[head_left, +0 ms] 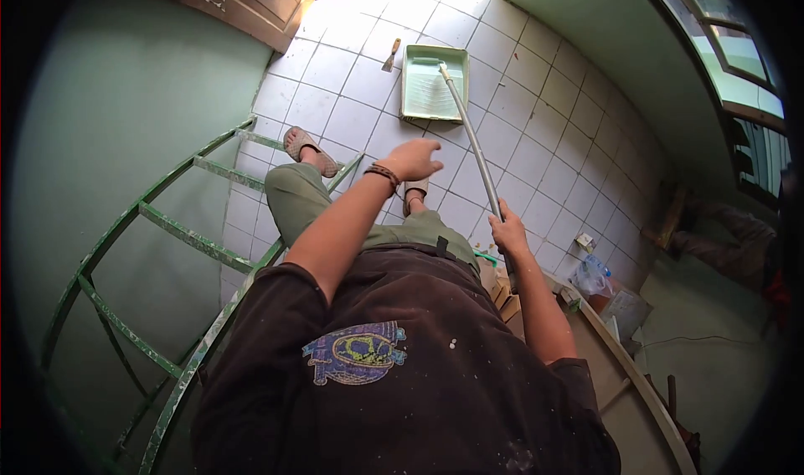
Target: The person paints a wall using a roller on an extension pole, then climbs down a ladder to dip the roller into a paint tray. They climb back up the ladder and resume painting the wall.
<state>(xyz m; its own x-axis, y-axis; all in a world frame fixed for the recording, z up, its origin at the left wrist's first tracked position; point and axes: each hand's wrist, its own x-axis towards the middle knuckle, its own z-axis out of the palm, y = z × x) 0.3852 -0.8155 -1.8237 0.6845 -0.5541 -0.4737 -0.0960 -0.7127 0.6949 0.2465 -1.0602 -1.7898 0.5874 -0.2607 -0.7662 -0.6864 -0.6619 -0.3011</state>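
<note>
My right hand (508,232) is closed around a long grey metal pole (471,136). The pole slants down to a roller end lying in a pale green paint tray (419,98) on the white tiled floor. My left hand (412,158), with a braided band at the wrist, hovers with fingers spread just left of the pole and holds nothing. Below the hands I see my olive trousers and sandalled feet (310,150).
A green-painted metal ladder (167,224) leans along the green wall at the left. A small scraper (391,54) lies beside the tray. A plastic bottle (596,270) and boxes sit at the right, a wooden door (251,2) at top left and a window (737,48) at top right.
</note>
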